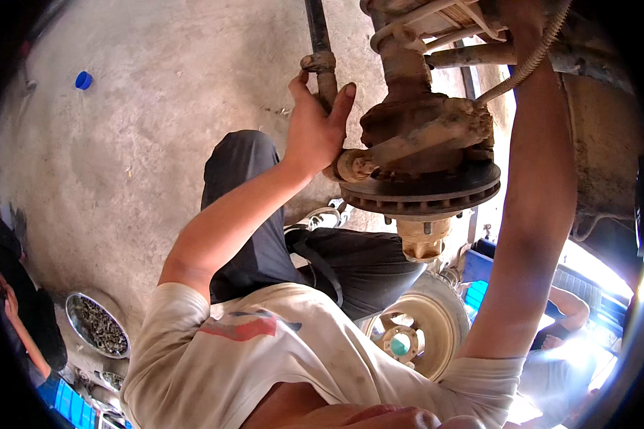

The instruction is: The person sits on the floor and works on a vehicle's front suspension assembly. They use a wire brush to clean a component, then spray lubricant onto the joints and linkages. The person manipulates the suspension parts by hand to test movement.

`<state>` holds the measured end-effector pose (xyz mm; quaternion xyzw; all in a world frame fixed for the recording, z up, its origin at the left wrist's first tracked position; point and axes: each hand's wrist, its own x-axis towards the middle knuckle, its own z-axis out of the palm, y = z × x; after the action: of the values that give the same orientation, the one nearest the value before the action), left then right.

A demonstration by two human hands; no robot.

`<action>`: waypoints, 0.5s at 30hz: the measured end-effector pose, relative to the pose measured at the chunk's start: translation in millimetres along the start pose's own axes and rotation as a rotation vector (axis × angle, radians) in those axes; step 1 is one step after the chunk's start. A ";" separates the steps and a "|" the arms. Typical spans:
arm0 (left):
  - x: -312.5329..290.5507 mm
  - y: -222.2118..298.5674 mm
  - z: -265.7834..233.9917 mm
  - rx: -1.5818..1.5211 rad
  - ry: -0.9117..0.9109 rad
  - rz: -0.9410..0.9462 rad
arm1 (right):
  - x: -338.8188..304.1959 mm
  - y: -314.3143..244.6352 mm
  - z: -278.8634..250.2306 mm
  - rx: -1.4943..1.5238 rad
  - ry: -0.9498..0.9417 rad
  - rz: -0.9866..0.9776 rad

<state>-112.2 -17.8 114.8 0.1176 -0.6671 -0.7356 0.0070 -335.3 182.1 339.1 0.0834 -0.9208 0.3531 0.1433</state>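
Observation:
My left hand (316,132) is closed round the lower part of a rusty tie rod (326,84), its thumb up on one side and a fingertip on the other. Just below the hand, the rod's joint (354,166) meets a dirt-caked steering knuckle (429,136). Under the knuckle sit a vented brake disc (422,194) and a tan wheel hub (423,239). My right arm (540,186) reaches up past the disc to the top edge. There my right hand (524,13) lies in shadow, mostly cut off, its fingers hidden.
A ribbed hose (533,63) curves beside my right arm. A wheel (444,304) lies below the hub, near my bent leg. On the concrete floor are a blue cap (84,80) and a bowl (71,314) of small metal parts. Other people show at the left and right rims.

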 end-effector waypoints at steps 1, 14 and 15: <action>1.6 -1.1 2.4 -0.041 0.009 0.017 | -0.7 -3.0 -0.9 -0.008 0.004 0.005; -5.5 11.6 -4.2 -0.067 -0.026 -0.017 | -5.7 -8.5 2.0 0.033 0.031 -0.006; -5.2 10.3 -4.0 -0.042 -0.026 -0.017 | -6.2 -9.0 2.6 0.033 0.031 -0.002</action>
<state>-107.9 -22.0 125.4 0.1133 -0.6504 -0.7511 -0.0055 -327.7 174.0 340.9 0.0812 -0.9125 0.3691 0.1567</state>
